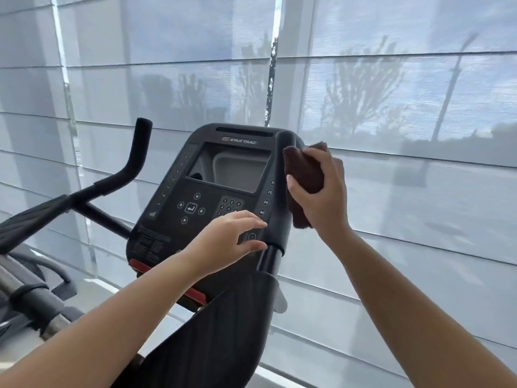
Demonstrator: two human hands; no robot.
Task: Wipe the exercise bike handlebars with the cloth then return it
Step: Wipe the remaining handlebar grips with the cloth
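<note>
A dark brown cloth (303,175) is wrapped against the right handlebar (281,208) of the black exercise bike, near the bar's upper end. My right hand (321,197) grips the cloth, fingers curled over it beside the bar. My left hand (232,239) hovers with straight fingers over the lower right of the console (195,191), close to the bar's base, holding nothing. The left handlebar (131,163) rises bare at the left.
The bike's console with screen and keypad fills the middle. A padded armrest (30,219) juts at the left, with part of another machine (30,301) below it. Sheer window blinds (391,93) stand close behind the bike.
</note>
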